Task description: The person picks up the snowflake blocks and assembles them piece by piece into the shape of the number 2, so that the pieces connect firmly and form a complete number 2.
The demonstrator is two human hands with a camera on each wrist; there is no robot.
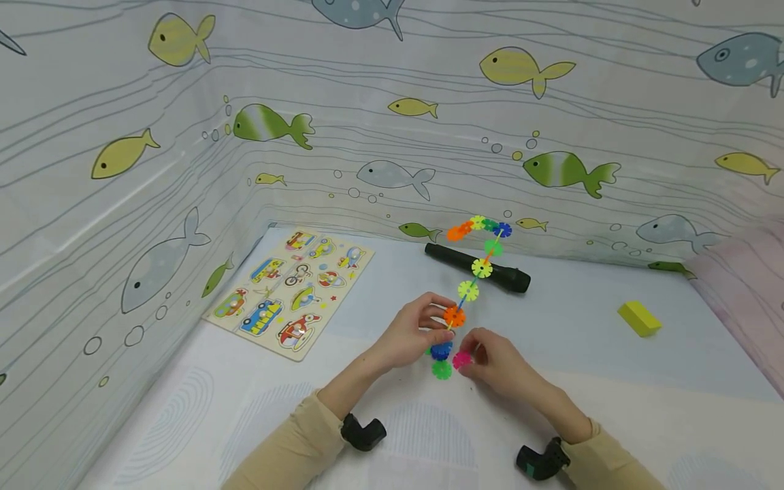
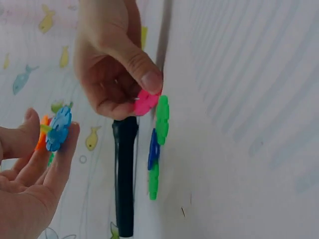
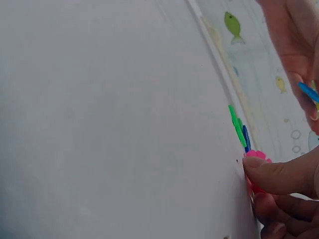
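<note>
My left hand [image 1: 410,333] grips the lower end of a chain of notched plastic discs by a blue disc [image 2: 60,129], held between thumb and fingers. An orange disc [image 1: 454,316], yellow discs [image 1: 468,290] and a green disc [image 1: 493,248] run up from it, and the far end bends left past a dark blue disc [image 1: 503,229]. My right hand [image 1: 499,361] pinches a pink disc [image 2: 145,103] between thumb and fingers. Beside that hand, loose green discs [image 2: 162,119] and a dark blue disc [image 2: 153,149] lie on the table.
A black microphone [image 1: 447,256] lies behind the chain. At the left is a wooden puzzle board [image 1: 324,299] with vehicle pictures. A yellow block [image 1: 640,318] sits to the right on the table [image 1: 569,327]. Fish-printed walls [image 1: 343,88] enclose the back and left.
</note>
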